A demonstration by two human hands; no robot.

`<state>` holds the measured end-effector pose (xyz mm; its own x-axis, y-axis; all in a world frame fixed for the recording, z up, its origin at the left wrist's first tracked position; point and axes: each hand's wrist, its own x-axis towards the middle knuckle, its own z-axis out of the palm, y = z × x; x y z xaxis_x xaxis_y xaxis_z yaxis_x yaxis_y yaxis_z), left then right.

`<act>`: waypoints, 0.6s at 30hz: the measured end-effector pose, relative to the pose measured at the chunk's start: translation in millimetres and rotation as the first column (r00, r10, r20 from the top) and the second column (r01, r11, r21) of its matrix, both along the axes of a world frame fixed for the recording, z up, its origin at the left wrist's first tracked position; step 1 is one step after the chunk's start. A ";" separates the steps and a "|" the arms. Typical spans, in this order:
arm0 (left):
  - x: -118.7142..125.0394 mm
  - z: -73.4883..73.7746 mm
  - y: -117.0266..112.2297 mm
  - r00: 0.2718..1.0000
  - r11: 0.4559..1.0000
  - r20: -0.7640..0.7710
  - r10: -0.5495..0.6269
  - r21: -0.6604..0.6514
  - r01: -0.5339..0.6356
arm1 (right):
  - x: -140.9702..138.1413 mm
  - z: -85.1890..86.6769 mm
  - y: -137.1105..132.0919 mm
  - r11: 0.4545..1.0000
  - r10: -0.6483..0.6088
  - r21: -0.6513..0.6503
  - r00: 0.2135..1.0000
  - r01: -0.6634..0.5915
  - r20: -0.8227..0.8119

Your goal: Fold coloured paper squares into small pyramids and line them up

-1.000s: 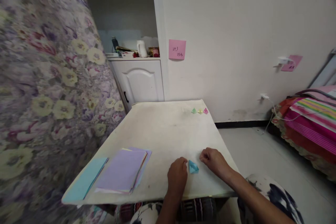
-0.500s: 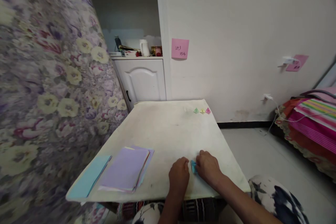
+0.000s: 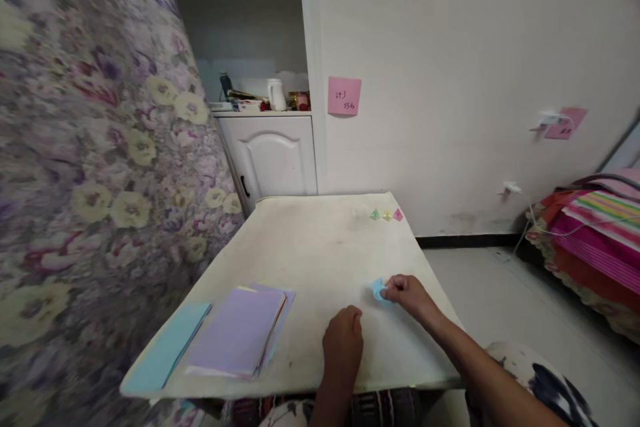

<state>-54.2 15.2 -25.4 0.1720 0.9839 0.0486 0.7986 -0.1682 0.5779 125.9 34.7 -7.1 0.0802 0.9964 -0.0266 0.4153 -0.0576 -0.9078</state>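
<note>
Tabletop (image 3: 310, 240): cream, a few faint smudges & specks, far edge was up near the wall (image 3: 430, 80)
R hand (image 3: 395, 289): grip was pinched on the small blue folded paper (image 3: 377, 288), right half of the tabletop, nearer the front; couldn't tell if the paper touched down
L hand (image 3: 343, 335): near the front edge, fingers curled & mostly hidden, so couldn't tell if that grip was together or apart tbh
Far right corner: 3 lil folded pcs in a row, green piece (image 3: 375, 214), yellow piece (image 3: 387, 215), pink piece (image 3: 397, 214)
Left side: messy-ish purple paper stack (image 3: 237, 330) w/ light blue sheets (image 3: 167, 347) just beside it
Wall stuff: pink note (image 3: 344, 97) w/ handwriting
Back left: white cabinet (image 3: 275, 157), white jug (image 3: 277, 95) & misc bits on top
Far left: big floral curtain (image 3: 110, 147)
Right: grey floor (image 3: 480, 300), black skirting (image 3: 465, 241), bed (image 3: 595, 227) w/ bright pink & stripy covers
</note>
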 end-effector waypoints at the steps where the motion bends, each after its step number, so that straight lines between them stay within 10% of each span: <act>1: 0.1 0.7 0.4 1.000 1.000 0.005 0.002 -0.003 -0.002 | 6.6 4.9 3.5 1.000 0.014 -0.019 0.994 -0.016 -0.106; 12: 7.6 4.6 0.6 1.000 1.000 -0.010 -0.004 -0.013 0.004 | 12.2 21.7 -2.4 0.972 0.150 -0.010 0.647 -0.236 -0.748; 18: 7.1 5.0 3.6 0.999 1.000 -0.036 0.001 -0.023 -0.001 | 12.2 18.9 5.9 0.978 0.129 -0.026 0.692 -0.209 -0.710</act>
<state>-47.1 18.8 -20.4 0.1723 0.9848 0.0200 0.8194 -0.1545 0.5520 138.2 40.6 11.9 -0.1709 0.9800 -0.1015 -0.3279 -0.1537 -0.9321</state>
